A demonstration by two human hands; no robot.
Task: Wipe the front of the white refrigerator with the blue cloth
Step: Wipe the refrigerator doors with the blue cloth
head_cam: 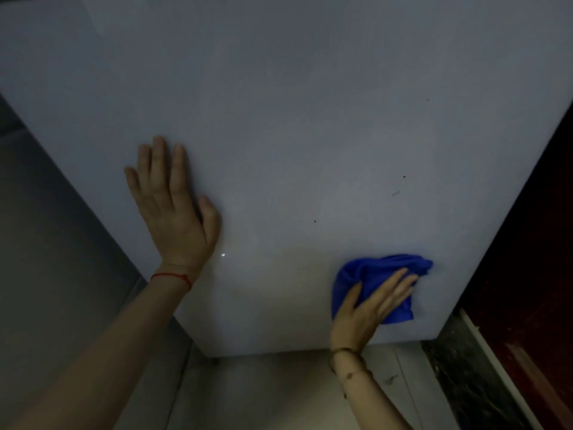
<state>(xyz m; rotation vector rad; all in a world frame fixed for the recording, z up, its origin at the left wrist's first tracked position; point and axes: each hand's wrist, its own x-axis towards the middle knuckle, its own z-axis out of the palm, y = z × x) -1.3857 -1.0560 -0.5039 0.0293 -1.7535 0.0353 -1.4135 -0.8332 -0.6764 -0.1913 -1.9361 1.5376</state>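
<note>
Where the white refrigerator (310,135) front nears its bottom right corner, the blue cloth (376,285) is bunched up flat against it. The right hand (366,311) presses on the cloth with its fingers (392,285) straight and close together. Well apart to the left, the left hand (175,212) lies flat on the door, fingers a little spread, a red string (173,277) round its wrist, and the pale floor (279,395) shows below.

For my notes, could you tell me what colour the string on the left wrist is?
Red; the string circles the left wrist, seen clearly in the head view.
</note>
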